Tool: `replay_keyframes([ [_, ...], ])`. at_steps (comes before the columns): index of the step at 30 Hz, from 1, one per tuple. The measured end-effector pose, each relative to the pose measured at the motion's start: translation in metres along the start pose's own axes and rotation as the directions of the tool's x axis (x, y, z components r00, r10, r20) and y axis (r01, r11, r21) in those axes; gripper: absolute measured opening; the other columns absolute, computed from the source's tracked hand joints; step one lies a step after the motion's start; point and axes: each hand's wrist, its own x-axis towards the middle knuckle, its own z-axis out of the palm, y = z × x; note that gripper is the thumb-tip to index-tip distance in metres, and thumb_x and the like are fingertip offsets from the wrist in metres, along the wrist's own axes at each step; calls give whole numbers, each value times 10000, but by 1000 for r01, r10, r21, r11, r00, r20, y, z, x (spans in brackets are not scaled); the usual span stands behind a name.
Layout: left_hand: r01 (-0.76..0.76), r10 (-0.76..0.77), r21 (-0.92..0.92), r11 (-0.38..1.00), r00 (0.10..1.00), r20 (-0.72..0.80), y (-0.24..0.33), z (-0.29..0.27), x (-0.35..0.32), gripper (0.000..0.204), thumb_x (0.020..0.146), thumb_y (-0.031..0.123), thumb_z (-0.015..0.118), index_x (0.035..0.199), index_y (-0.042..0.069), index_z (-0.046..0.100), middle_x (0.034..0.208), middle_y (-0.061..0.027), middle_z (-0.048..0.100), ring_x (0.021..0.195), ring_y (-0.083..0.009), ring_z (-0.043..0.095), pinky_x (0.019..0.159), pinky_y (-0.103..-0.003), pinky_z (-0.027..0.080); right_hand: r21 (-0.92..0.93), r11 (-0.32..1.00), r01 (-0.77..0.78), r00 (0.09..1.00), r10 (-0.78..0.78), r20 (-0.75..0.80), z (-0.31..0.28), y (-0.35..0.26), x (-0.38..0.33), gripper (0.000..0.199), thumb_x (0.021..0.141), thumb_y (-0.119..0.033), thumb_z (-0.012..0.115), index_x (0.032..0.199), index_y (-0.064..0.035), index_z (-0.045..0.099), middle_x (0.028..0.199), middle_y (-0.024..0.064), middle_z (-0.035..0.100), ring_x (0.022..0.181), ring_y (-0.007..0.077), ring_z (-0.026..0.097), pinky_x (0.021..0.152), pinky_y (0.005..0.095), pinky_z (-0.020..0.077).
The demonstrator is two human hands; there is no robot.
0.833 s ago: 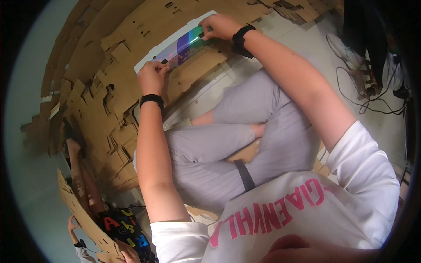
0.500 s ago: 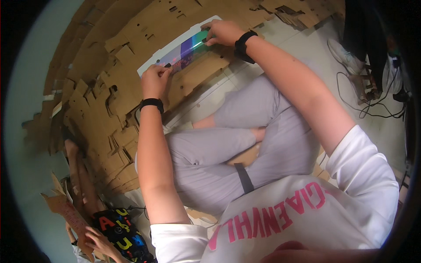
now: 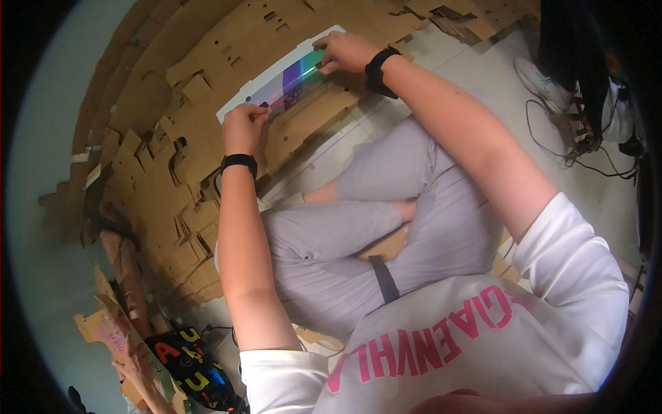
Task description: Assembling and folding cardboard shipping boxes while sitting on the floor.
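Hands, left and right, hold a multicoloured panel, partly hiding its ends, dark bits by the thumbs indistinct.

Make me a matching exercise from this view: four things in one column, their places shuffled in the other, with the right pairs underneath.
Things
1. Person's bare left hand
2. Person's bare right hand
3. White laced shoe
4. Flat dark grey strap

Places
A. At picture right, against the pale tiled floor
B. At the green end of the white-edged, glossy printed piece
C. Over the light grey cloth trousers
D. At the lilac end of that piece

Pairs: 1-D, 2-B, 3-A, 4-C
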Motion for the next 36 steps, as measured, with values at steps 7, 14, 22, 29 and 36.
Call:
replay_keyframes([
  [7, 43, -44, 48, 998, 999, 14, 7, -2, 1, 169, 792, 155, 816, 950, 96, 813, 857, -118, 757, 789, -301, 717, 754, -397, 567, 8, 1000, -25, 999, 25, 25, 0, 0, 1, 253, 817, -352, 810, 1027, -213, 835, 1444, 15, 620, 1261, 289, 605, 996, 459, 526],
  [14, -58, 55, 83, 995, 998, 34, 14, -8, 3, 132, 806, 137, 782, 927, 89, 801, 827, -119, 745, 782, -298, 718, 745, -397, 570, 54, 997, -59, 998, 59, 13, -1, 0, 1, 254, 810, -347, 817, 1025, -213, 835, 1447, 13, 618, 1287, 287, 588, 1006, 457, 519],
  [22, -11, 5, 89, 996, 998, 57, 14, -8, 4, 146, 833, 136, 758, 964, 76, 781, 832, -137, 740, 797, -330, 715, 750, -414, 569, 70, 995, -76, 997, 73, 38, 2, 1, 3, 214, 829, -315, 813, 1000, -188, 836, 1438, 10, 620, 1273, 286, 573, 1018, 430, 501],
  [29, -19, 11, 124, 992, 998, 65, 8, -2, 7, 146, 883, 159, 741, 985, 55, 752, 896, -161, 747, 852, -371, 711, 777, -425, 556, 55, 998, -25, 999, 27, -25, 1, 0, 3, 237, 817, -329, 815, 1015, -201, 831, 1426, 31, 639, 1231, 311, 629, 984, 459, 527],
  [36, 61, -60, 0, 998, 983, 172, 1, -3, 7, 219, 920, 249, 708, 1035, 71, 767, 922, -154, 755, 876, -359, 716, 806, -426, 551, 72, 995, -72, 997, 72, 11, 0, -2, 2, 196, 822, -297, 815, 981, -185, 837, 1430, 21, 629, 1272, 299, 575, 1029, 429, 490],
])
